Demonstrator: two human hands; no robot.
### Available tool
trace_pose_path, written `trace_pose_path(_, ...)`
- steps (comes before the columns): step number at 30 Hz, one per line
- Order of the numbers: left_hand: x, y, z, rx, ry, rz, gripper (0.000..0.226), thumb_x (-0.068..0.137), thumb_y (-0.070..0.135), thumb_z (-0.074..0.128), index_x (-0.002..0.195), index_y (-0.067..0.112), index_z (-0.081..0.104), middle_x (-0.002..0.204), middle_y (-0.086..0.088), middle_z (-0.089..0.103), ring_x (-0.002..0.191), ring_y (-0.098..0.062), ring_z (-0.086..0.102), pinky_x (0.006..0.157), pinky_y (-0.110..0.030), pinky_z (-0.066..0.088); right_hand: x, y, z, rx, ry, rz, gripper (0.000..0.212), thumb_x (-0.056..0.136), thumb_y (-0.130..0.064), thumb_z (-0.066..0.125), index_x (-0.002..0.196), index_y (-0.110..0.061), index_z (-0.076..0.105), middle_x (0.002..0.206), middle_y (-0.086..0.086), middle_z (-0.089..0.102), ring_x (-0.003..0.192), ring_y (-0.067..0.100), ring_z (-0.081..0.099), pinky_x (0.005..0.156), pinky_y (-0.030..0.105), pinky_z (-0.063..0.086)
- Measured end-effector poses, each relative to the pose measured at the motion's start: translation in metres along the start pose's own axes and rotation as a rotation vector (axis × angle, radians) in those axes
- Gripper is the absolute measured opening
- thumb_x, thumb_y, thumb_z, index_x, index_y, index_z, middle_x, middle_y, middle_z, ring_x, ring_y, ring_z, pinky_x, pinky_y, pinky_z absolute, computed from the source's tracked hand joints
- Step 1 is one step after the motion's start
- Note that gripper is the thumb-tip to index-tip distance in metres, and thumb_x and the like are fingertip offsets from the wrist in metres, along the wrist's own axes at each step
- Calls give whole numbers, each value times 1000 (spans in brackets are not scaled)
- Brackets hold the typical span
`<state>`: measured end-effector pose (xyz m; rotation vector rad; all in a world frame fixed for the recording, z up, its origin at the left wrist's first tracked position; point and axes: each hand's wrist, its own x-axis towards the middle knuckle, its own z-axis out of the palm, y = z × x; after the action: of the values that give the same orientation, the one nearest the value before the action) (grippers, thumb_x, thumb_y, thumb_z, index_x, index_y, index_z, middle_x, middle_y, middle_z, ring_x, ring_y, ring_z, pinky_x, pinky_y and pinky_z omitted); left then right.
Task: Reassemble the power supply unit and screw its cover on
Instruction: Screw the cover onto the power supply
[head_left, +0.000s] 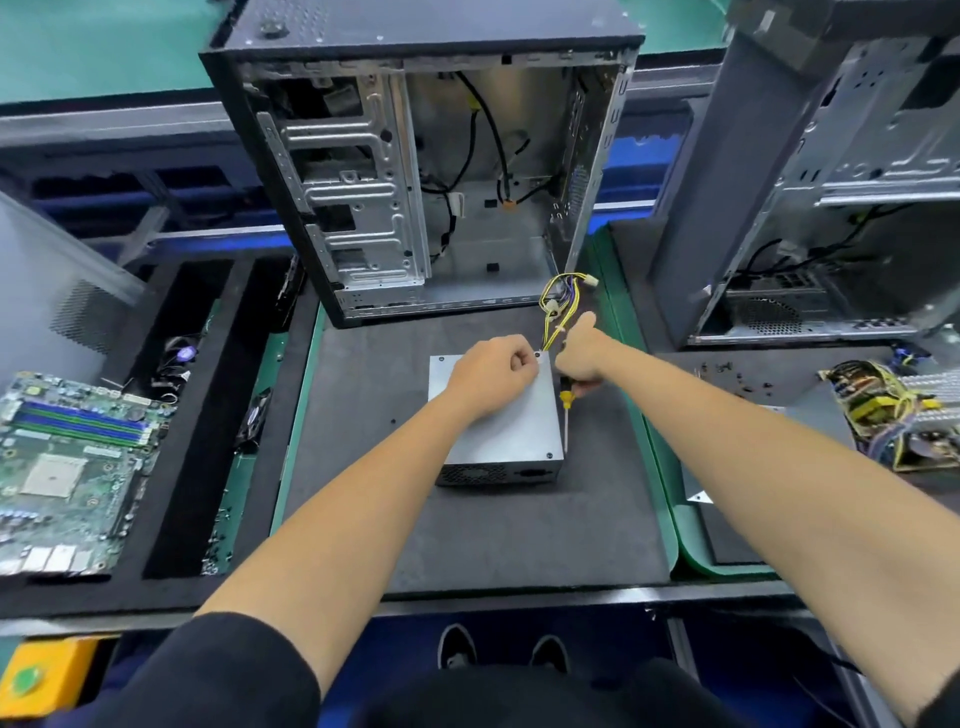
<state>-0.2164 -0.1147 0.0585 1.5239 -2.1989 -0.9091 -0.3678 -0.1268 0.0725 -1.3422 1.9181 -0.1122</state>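
The grey power supply unit (511, 439) lies on the dark foam mat (467, 530) with its cover on top. A screw head shows in the cover's near right corner (550, 455). Its yellow and black cable bundle (558, 306) trails off the far right corner. My left hand (491, 371) rests on the cover, fingers curled at the far right corner; whether they pinch a screw is hidden. My right hand (584, 358) grips a yellow-handled screwdriver (565, 410) just right of the unit, its shaft pointing toward me along the unit's right side.
An open computer case (431, 171) stands right behind the unit. A second case (831, 182) stands at the right, with a bare power supply board (893, 415) in front of it. A motherboard (72, 467) lies at the left. Small screws (727, 370) lie scattered at the right.
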Motion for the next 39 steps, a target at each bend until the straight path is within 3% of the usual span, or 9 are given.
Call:
trace_pose_path(3, 1, 0, 1, 4, -1, 2, 8, 88, 23, 55, 81, 25, 58, 65, 11, 53, 65, -8, 47, 65, -31, 43, 3, 5, 5, 10, -55, 3, 29, 93, 1, 45, 110, -5, 23, 103, 23, 54, 55, 28, 55, 37, 31, 48)
trace_pose_path(7, 0, -2, 1, -14, 6, -11, 7, 87, 23, 55, 81, 25, 59, 63, 11, 53, 66, -8, 49, 66, -30, 42, 6, 10, 12, 45, -105, -43, 25, 93, -10, 53, 112, -4, 39, 100, 20, 60, 78, 34, 66, 73, 42, 58)
trace_pose_path(13, -4, -3, 2, -53, 6, -1, 9, 88, 22, 55, 80, 25, 58, 63, 11, 53, 65, -5, 48, 65, -29, 41, 0, 7, -2, -7, -149, -101, 14, 84, 3, 45, 92, 2, 56, 84, 22, 60, 75, 29, 59, 82, 47, 55)
trace_pose_path(20, -14, -5, -10, -244, 32, -70, 13, 87, 11, 56, 78, 19, 60, 66, 8, 56, 63, -9, 49, 65, -26, 45, -12, 0, -11, -133, -118, -160, 17, 88, 0, 46, 88, 4, 63, 86, 27, 64, 68, 30, 60, 65, 34, 48)
trace_pose_path(24, -21, -6, -17, -383, 75, -135, 19, 88, 9, 56, 74, 21, 58, 65, 4, 56, 60, -13, 50, 57, -26, 44, -18, -10, -13, -259, -28, -148, 9, 88, -6, 57, 79, -5, 58, 69, 9, 61, 55, 19, 56, 51, 24, 45)
trace_pose_path(28, -25, -16, -27, -270, 94, -121, 20, 87, 11, 57, 72, 24, 56, 64, 6, 56, 60, -12, 52, 55, -23, 44, -27, -33, -14, -489, 123, -265, 25, 85, -10, 52, 62, -5, 43, 65, 10, 51, 62, 26, 51, 57, 27, 40)
trace_pose_path(30, -30, -23, -35, -194, 78, -91, 17, 86, 11, 59, 74, 24, 57, 66, 8, 58, 59, -10, 53, 55, -20, 43, -36, -48, -12, -500, 146, -387, 18, 83, -12, 54, 70, 0, 53, 74, 15, 60, 68, 28, 55, 58, 31, 45)
trace_pose_path(34, -42, -38, -46, 16, -88, 63, 12, 82, 7, 61, 90, 16, 63, 85, 2, 60, 75, -15, 53, 68, -20, 40, -64, -70, 6, -693, -107, -563, 21, 80, -30, 67, 86, -10, 62, 89, 7, 67, 83, 25, 59, 69, 34, 48)
trace_pose_path(39, -57, -41, -56, 19, -313, 102, 35, 70, -8, 53, 100, 11, 54, 101, -4, 43, 89, -19, 42, 72, -21, 38, -84, -70, 37, -936, -417, -406, 52, 72, -54, 76, 95, -13, 53, 88, -1, 55, 82, 21, 53, 60, 29, 38)
